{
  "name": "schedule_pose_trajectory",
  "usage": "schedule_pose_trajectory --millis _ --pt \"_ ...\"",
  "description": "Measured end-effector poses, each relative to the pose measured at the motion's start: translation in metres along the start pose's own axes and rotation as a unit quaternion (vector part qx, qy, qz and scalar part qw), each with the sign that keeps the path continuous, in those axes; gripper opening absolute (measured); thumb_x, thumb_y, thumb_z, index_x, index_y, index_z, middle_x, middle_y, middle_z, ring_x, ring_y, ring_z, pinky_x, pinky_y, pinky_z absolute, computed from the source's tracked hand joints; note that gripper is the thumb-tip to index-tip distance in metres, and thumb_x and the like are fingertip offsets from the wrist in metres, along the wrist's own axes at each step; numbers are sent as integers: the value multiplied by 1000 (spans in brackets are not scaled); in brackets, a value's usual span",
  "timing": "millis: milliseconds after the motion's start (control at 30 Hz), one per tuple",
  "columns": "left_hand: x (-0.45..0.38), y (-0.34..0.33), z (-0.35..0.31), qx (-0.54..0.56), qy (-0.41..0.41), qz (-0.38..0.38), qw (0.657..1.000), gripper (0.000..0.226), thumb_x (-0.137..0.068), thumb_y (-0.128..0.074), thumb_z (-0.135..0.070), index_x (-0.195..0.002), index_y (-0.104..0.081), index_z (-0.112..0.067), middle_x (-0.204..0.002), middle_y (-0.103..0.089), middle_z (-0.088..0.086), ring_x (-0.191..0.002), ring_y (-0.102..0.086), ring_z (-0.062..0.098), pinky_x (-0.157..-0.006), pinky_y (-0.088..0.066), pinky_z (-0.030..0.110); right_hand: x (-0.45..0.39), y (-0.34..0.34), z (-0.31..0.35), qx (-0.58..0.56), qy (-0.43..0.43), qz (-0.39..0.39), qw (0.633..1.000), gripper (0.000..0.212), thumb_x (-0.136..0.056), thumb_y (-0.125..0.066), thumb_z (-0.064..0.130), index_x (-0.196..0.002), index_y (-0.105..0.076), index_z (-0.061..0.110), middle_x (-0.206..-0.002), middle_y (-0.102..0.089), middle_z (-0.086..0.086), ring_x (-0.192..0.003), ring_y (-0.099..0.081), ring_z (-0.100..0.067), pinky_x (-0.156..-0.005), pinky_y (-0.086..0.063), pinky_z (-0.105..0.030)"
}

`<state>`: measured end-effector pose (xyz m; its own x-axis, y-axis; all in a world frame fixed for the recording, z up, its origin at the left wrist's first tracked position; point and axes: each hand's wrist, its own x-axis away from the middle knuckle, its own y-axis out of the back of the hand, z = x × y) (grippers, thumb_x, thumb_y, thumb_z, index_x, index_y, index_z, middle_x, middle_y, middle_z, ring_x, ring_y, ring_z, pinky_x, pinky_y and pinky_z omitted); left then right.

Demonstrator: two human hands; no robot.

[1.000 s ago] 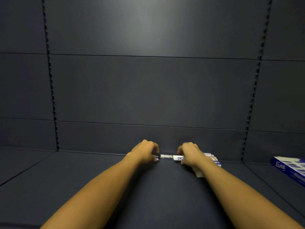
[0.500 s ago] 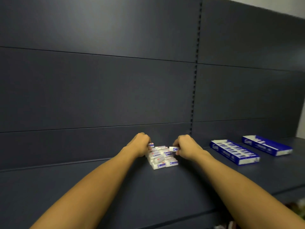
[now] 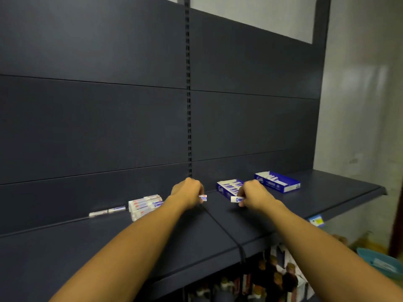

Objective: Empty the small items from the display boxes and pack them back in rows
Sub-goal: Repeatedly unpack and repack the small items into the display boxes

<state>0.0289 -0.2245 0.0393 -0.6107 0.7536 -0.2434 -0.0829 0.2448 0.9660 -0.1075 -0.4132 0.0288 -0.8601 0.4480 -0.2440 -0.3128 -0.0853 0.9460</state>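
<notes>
Fingers [image 3: 199, 190] hide most of each eraser [image 3: 202, 197] (labels blurred).

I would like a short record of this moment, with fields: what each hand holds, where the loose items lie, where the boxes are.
left hand: left hand pinches one small white item
right hand: right hand pinches another white item
loose pile: pile of items on the shelf, left of the left hand
stray items: two items end to end, left of the pile
near box: blue display box, behind the right hand
far box: second blue box, further right
</notes>
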Motion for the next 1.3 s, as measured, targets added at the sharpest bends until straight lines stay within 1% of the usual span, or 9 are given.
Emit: schedule_pose_trajectory --millis 200,367,500,567,633,733,967,1133,1300 --pt "-11 -14 -77 33 2 -7 999 19 -86 -77 -19 -104 -74 -17 -111 -67 7 -97 -65 27 -80 -55 40 26 23 -84 -14 -23 2 1000 21 -83 -77 17 -104 -77 15 -102 -73 -7 -98 -67 -22 -90 -54 -37" --pt "-17 -22 -134 38 -5 -18 999 15 -88 -75 -25 -91 -67 -13 -110 -67 10 -92 -62 24 -72 -49 35 46 45 -141 -13 -26 -20 999 18 -85 -75 17 -103 -79 16 -104 -72 -7 -99 -65 -21 -84 -54 -34" --pt "-21 -28 -173 48 4 -19 999 24 -88 -75 -26 -106 -72 -10 -117 -65 9 -104 -63 27 -84 -55 40 60 53 -180 7 -25 -26 999 16 -86 -73 15 -101 -79 16 -109 -70 -9 -102 -64 -25 -80 -52 -32" --pt "-24 -29 -189 42 2 -19 999 21 -88 -75 -26 -100 -72 -10 -115 -66 10 -103 -64 28 -81 -54 39 64 57 -197 7 -29 -26 999 14 -86 -74 17 -100 -78 16 -111 -69 -9 -104 -63 -25 -79 -53 -31" --pt "-27 -30 -204 39 3 -20 999 21 -89 -74 -26 -103 -74 -10 -113 -68 10 -103 -65 28 -80 -54 38 66 59 -212 1 -36 -22 999 14 -86 -75 19 -100 -78 16 -113 -66 -9 -104 -62 -23 -79 -53 -31" --pt "-35 -32 -221 33 7 -30 999 20 -92 -70 -20 -108 -75 -10 -115 -68 10 -103 -65 29 -83 -56 39 66 61 -231 -2 -46 -23 999 15 -85 -76 19 -100 -77 16 -112 -66 -9 -98 -62 -22 -79 -52 -30" --pt "-67 -42 -249 33 11 -37 999 18 -91 -68 -19 -106 -78 -16 -107 -69 8 -93 -64 26 -68 -47 35 56 60 -268 4 -73 -33 997 12 -84 -74 16 -96 -77 16 -102 -69 -8 -90 -65 -23 -79 -57 -34" --pt "-101 -58 -259 36 19 -43 998 16 -92 -66 -18 -102 -77 -13 -102 -69 8 -87 -64 25 -67 -47 34 26 62 -298 -8 -79 -38 996 11 -85 -71 11 -94 -75 14 -99 -70 -9 -87 -64 -23 -78 -57 -34" --pt "-151 -74 -259 33 37 -50 998 15 -93 -66 -20 -104 -74 -13 -104 -68 9 -87 -64 25 -71 -50 35 -19 54 -322 -8 -65 -22 998 13 -85 -73 14 -98 -74 15 -103 -68 -6 -92 -63 -20 -81 -58 -35"
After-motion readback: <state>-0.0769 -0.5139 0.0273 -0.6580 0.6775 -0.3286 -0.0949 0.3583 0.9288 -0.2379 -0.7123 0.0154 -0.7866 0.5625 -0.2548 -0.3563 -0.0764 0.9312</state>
